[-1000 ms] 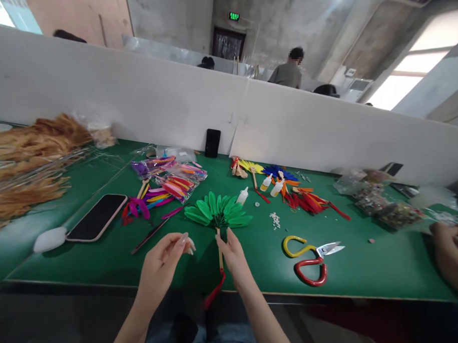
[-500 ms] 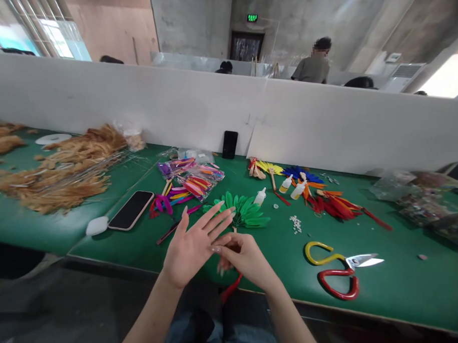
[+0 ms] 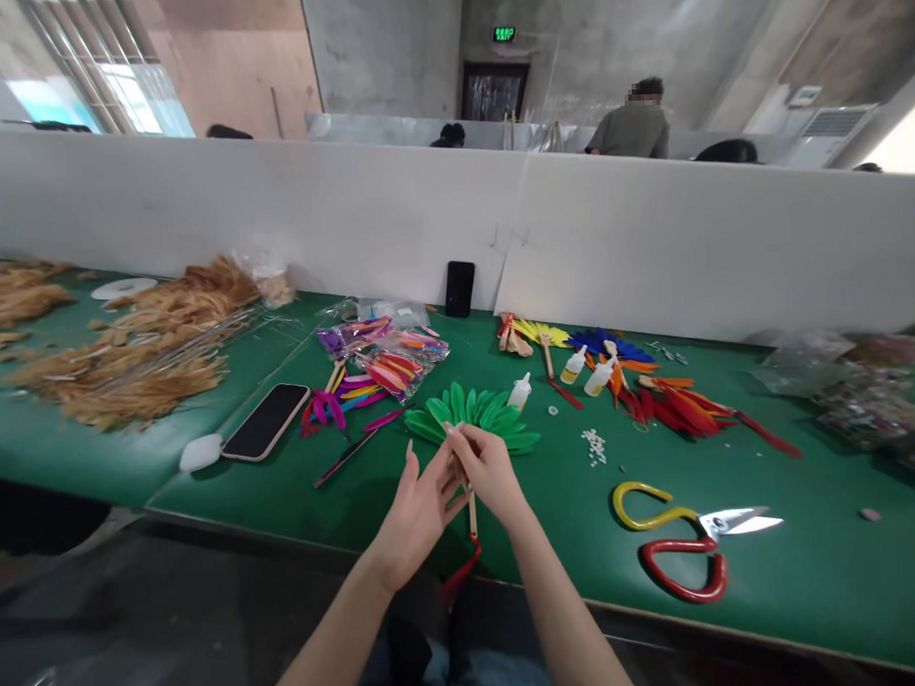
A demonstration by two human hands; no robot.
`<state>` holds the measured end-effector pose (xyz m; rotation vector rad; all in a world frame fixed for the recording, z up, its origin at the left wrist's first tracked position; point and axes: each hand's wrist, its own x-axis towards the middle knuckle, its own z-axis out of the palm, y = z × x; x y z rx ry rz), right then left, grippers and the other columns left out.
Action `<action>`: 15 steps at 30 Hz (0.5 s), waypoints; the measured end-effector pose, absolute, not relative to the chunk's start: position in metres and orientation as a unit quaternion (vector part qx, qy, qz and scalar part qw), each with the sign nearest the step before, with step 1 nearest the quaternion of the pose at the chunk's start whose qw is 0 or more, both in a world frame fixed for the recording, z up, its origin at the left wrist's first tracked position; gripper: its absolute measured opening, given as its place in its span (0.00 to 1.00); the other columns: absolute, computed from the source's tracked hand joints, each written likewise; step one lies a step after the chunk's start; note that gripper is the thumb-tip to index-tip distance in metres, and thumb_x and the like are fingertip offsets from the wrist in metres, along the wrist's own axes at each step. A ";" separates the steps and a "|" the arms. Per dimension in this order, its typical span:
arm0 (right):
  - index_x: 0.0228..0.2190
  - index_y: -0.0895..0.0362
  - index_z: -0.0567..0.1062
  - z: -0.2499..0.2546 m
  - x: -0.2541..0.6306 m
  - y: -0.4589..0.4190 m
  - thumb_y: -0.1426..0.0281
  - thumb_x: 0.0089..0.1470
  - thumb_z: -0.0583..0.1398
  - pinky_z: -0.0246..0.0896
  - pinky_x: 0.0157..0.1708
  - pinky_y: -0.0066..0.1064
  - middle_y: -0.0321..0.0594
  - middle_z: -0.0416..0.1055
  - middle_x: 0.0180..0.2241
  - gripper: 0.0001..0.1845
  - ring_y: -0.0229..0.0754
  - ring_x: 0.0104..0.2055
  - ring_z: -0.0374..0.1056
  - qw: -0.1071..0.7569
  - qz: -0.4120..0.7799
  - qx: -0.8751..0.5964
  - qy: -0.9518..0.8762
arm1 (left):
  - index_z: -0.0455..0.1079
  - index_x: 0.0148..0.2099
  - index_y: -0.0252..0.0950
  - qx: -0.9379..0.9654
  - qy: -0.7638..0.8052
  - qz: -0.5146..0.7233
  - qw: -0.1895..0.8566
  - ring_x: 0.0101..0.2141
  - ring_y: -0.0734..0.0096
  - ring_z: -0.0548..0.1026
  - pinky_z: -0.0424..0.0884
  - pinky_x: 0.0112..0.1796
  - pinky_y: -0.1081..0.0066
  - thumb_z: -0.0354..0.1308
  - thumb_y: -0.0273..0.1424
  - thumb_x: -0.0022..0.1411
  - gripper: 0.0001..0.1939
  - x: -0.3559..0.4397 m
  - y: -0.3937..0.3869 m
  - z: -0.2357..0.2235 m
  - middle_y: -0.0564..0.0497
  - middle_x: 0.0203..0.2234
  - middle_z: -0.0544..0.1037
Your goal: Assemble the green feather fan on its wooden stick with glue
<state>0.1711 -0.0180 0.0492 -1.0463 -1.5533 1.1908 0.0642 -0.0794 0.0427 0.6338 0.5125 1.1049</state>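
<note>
My left hand (image 3: pixel 414 507) is open, its thumb apart and its fingers stretched to the right. My right hand (image 3: pixel 493 472) is closed in a pinch at the left fingertips; whether something small is between its fingers is hidden. Both hands are over the near side of a fan of green feathers (image 3: pixel 494 414) lying on the table. Below them show the fan's wooden handle (image 3: pixel 473 518) and a red tassel (image 3: pixel 463 571) at the table's front edge. A small white bottle (image 3: pixel 519 392) stands behind the fan's right side.
Scissors (image 3: pixel 704 534) lie open at the right, near white beads (image 3: pixel 593 446). Two glue bottles (image 3: pixel 600 376), more feather fans (image 3: pixel 685 411) and bagged feathers (image 3: pixel 390 370) lie farther back. A phone (image 3: pixel 266 422) is left. Behind the white partition (image 3: pixel 363 211) a person (image 3: pixel 631 127) stands.
My left hand has turned from palm up and spread to fingers bent rightward. My right hand has moved up to the left fingertips, uncovering the fan's handle.
</note>
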 end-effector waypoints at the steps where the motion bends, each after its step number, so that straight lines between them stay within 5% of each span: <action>1: 0.15 0.55 0.60 0.045 0.172 -0.016 0.53 0.55 0.51 0.48 0.15 0.24 0.28 0.55 0.10 0.24 0.32 0.13 0.53 0.442 0.475 -0.426 -0.631 | 0.52 0.63 0.44 0.286 0.233 0.505 0.781 0.62 0.61 0.47 0.45 0.58 0.56 0.32 0.53 0.63 0.33 0.064 -0.080 0.041 0.51 0.62 0.53; 8: 0.15 0.54 0.59 0.041 0.180 -0.016 0.52 0.53 0.53 0.50 0.16 0.25 0.27 0.54 0.10 0.24 0.32 0.13 0.53 0.455 0.521 -0.413 -0.593 | 0.49 0.64 0.44 0.277 0.259 0.515 0.769 0.62 0.65 0.46 0.46 0.59 0.60 0.31 0.52 0.64 0.32 0.072 -0.078 0.037 0.53 0.63 0.52; 15: 0.22 0.55 0.64 0.050 0.192 -0.021 0.55 0.43 0.63 0.57 0.22 0.25 0.30 0.63 0.19 0.18 0.33 0.20 0.60 0.478 0.567 -0.388 -0.546 | 0.52 0.64 0.41 0.280 0.265 0.508 0.770 0.63 0.63 0.44 0.44 0.60 0.59 0.31 0.52 0.64 0.33 0.087 -0.070 0.036 0.52 0.63 0.53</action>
